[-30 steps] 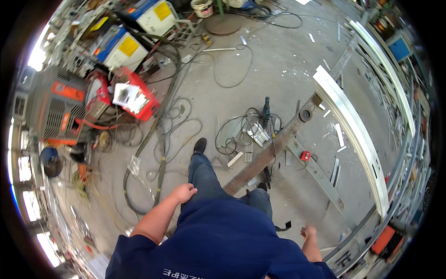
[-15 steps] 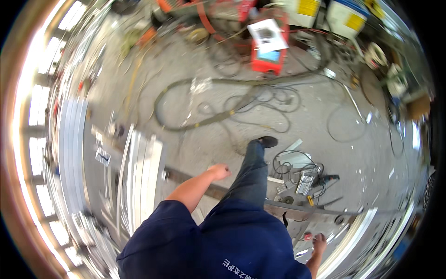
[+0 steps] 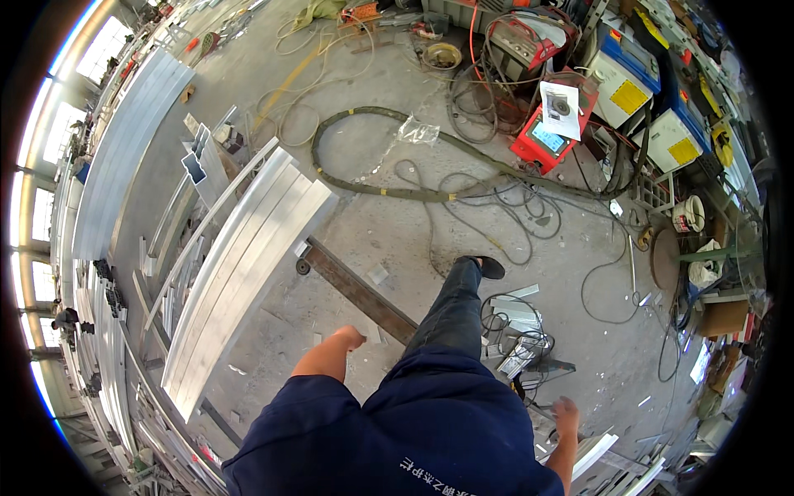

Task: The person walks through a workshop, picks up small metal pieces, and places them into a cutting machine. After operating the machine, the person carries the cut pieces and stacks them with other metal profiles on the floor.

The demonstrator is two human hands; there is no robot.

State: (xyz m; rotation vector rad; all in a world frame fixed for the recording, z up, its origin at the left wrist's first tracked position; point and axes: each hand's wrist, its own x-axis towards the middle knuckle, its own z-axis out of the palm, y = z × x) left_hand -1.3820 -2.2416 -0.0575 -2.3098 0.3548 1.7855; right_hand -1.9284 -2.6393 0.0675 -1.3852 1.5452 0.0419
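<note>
My left hand (image 3: 349,337) hangs at the left of my body, its fingers curled in with nothing seen in them. Below it a brown steel beam (image 3: 351,285) runs along the floor and passes under my leg. The long silver metal profiles (image 3: 240,277) lie side by side to the left of that hand, apart from it. On the other side my right hand (image 3: 566,416) hangs with loose fingers, and no object shows in it. Nearest to it are a pale metal bar (image 3: 591,455) and a small pile of metal pieces with black cable (image 3: 521,351).
A thick hose (image 3: 372,192) loops across the floor ahead, with thin cables tangled beside it. The red machine (image 3: 542,140) with a sheet of paper (image 3: 561,109) stands beyond. White-and-blue boxes (image 3: 624,83) line the back right. More long metal panels (image 3: 132,149) lie far left.
My view has swung left and shifted, bringing more of the silver profiles into sight. My left hand sits further left and lower in view. The right hand stays low at my side.
</note>
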